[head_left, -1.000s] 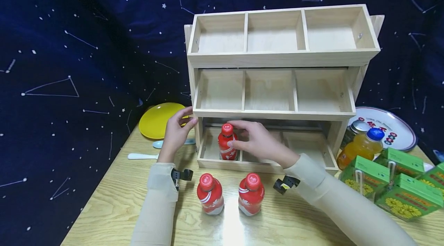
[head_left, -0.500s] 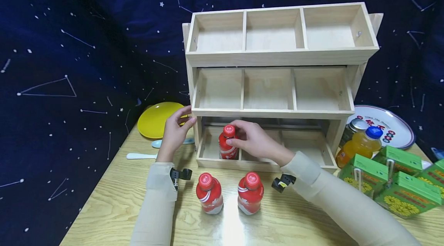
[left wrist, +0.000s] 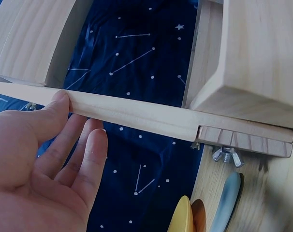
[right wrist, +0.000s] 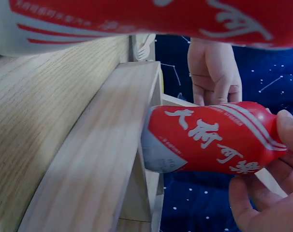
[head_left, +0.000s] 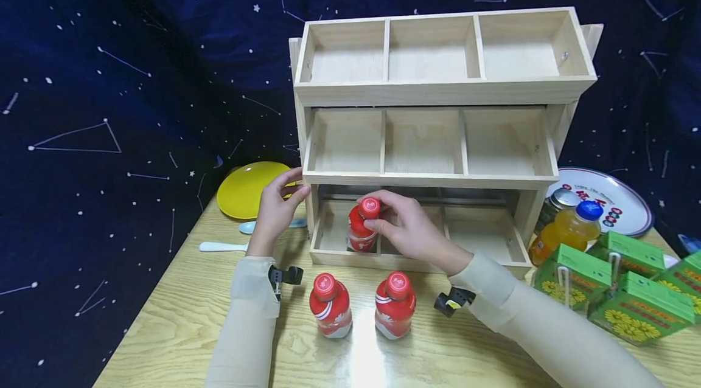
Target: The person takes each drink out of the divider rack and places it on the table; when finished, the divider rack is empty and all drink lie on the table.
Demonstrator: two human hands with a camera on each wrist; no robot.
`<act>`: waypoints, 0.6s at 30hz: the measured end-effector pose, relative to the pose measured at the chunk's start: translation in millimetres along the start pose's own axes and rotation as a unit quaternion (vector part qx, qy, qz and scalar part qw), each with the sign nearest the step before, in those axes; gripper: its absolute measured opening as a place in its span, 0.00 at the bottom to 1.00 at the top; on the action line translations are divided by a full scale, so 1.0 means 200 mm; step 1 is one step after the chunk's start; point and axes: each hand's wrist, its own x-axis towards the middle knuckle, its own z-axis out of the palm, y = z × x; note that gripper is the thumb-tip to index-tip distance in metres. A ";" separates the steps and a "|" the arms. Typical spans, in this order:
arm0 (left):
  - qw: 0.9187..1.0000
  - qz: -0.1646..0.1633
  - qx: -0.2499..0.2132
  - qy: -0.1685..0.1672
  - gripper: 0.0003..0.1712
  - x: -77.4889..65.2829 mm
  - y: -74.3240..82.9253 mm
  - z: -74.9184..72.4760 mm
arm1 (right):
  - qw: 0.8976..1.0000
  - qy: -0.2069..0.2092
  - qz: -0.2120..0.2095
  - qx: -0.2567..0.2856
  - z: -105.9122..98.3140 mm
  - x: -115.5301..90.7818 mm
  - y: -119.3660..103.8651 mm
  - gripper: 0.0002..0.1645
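A small red cola bottle (head_left: pixel 361 227) leans in the lower-left compartment of a three-tier wooden rack (head_left: pixel 432 180), its cap tipped to the right. My right hand (head_left: pixel 413 227) grips it just below the cap. In the right wrist view, the bottle (right wrist: pixel 204 137) shows white lettering, with the thumb and fingers (right wrist: pixel 243 198) around its neck. My left hand (head_left: pixel 278 205) holds the rack's left upright. In the left wrist view, the thumb lies over that upright (left wrist: pixel 137 116) and the other fingers pass behind it. Two more red bottles, left (head_left: pixel 331 306) and right (head_left: pixel 395 306), stand in front.
A yellow plate (head_left: pixel 246 190), a pale blue spoon (head_left: pixel 248 227) and a white utensil handle (head_left: pixel 221 247) lie left of the rack. To its right are a white plate (head_left: pixel 630 211), a jar (head_left: pixel 555 208), an orange drink bottle (head_left: pixel 566 230) and several green cartons (head_left: pixel 641 309).
The top of the held bottle has tipped to the right and slightly down in the head view, the right hand moving with it. The left hand stays on the upright.
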 end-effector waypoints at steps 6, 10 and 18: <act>1.000 -0.005 0.002 0.002 0.25 -0.01 0.01 0.00 | 0.999 0.039 -0.016 -0.002 -0.04 -0.05 -0.06 0.26; 1.000 -0.003 0.000 0.003 0.25 -0.01 0.02 0.00 | 0.998 0.055 -0.016 0.006 -0.08 -0.10 -0.09 0.25; 1.000 0.000 -0.007 0.006 0.26 0.04 -0.14 0.01 | 0.996 0.079 -0.035 -0.021 -0.15 -0.21 -0.15 0.25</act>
